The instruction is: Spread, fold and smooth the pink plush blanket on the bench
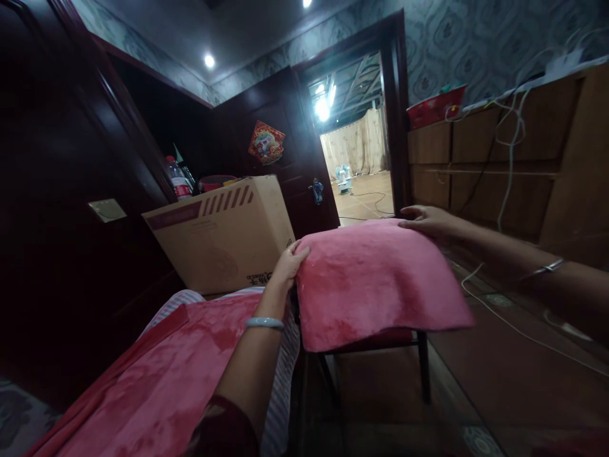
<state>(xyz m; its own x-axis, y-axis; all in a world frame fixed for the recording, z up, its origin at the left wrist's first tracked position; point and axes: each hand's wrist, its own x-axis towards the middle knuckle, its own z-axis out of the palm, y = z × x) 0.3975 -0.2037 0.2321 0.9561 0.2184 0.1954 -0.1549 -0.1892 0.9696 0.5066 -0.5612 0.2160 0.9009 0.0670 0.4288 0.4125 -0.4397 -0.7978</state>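
Note:
A folded pink blanket (375, 279) lies over the seat of a dark metal chair (421, 362). My left hand (288, 265) grips the blanket's near left corner, fingers curled on its edge. My right hand (425, 220) rests on the blanket's far right corner with the fingers pressed on the fabric. A pale bangle sits on my left wrist and a thin silver one on my right. A second pink blanket (157, 381) is spread over the striped bedding (280, 387) below my left arm.
A cardboard box (223, 231) stands on the bed beyond the blanket, with a water bottle (178, 179) behind it. Dark wooden cupboards fill the left. An open doorway (361, 165) lies ahead. Wooden cabinets (504, 152) with hanging white cables line the right wall.

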